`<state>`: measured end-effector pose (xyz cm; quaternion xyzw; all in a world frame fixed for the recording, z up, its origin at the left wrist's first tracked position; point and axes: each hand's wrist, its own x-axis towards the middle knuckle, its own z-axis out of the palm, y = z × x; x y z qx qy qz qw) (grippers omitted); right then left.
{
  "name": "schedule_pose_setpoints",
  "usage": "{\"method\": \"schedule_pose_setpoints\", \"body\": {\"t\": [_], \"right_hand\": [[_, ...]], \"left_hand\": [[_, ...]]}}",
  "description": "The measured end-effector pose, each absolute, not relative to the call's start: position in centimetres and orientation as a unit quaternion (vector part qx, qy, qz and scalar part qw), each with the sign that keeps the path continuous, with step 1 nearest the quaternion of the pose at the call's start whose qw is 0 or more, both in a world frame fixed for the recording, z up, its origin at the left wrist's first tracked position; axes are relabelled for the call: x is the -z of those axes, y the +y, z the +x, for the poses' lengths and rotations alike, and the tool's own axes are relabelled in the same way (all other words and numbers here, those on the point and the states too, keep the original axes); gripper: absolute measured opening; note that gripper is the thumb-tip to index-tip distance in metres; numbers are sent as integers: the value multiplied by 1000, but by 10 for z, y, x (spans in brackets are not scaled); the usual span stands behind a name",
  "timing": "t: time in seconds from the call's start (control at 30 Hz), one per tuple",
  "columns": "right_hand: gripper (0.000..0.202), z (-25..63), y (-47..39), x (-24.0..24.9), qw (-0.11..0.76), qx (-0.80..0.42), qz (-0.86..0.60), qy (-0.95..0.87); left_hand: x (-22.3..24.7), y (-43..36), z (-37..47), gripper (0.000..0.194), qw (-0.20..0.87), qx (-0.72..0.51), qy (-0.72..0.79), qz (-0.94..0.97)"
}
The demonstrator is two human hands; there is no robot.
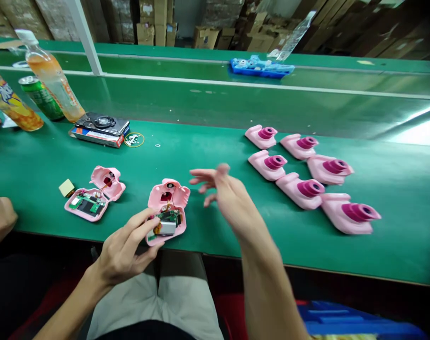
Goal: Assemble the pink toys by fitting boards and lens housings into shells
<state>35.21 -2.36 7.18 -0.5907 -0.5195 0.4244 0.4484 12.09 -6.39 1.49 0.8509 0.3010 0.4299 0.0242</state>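
Observation:
My left hand point(130, 243) grips the lower left side of an opened pink toy camera point(181, 193) at the table's front edge. Its two shell halves lie apart, joined by thin wires. In the lower half sit a green circuit board point(173, 216) and a silver battery point(167, 228), with my fingertips on or close to them. My right hand point(224, 191) is in the air to the right of this camera, fingers spread and slightly blurred, holding nothing. Left of my left hand lies a second opened pink toy camera point(103, 191), with a yellowish square piece point(66, 188) beside it.
Several closed pink toy cameras point(309, 188) stand in two rows on the right of the green table point(215, 151). Bottles point(54, 78), a green can point(41, 97) and a stacked box point(98, 137) are at back left. Another person's hand point(0, 219) is at far left. A blue tray point(261, 68) lies behind.

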Motion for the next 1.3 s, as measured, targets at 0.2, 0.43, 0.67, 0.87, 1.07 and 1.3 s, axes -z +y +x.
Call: {"method": "schedule_pose_setpoints", "body": {"t": [0.2,0.43,0.67,0.87,1.07,1.3], "right_hand": [[68,340,63,-120,-53,-581,-406,-703],[42,316,23,-169,16,-562,-391,-729],[38,295,-20,-167,144,-381,-403,-819],[35,283,-17,-160,150,-474,-423,-757],[46,286,-6,-158,168,-495,-404,-751],[49,270,-34,-172,123,-277,-498,-812]], "left_hand": [[-15,-67,115,65,25,-413,289,863],[-12,-82,108,41,71,-488,357,793],[-23,-88,117,22,179,-541,401,717],[-42,-87,121,15,276,-559,374,686],[-46,-90,120,17,313,-596,405,619],[-43,-95,146,30,366,-644,412,530]]}}
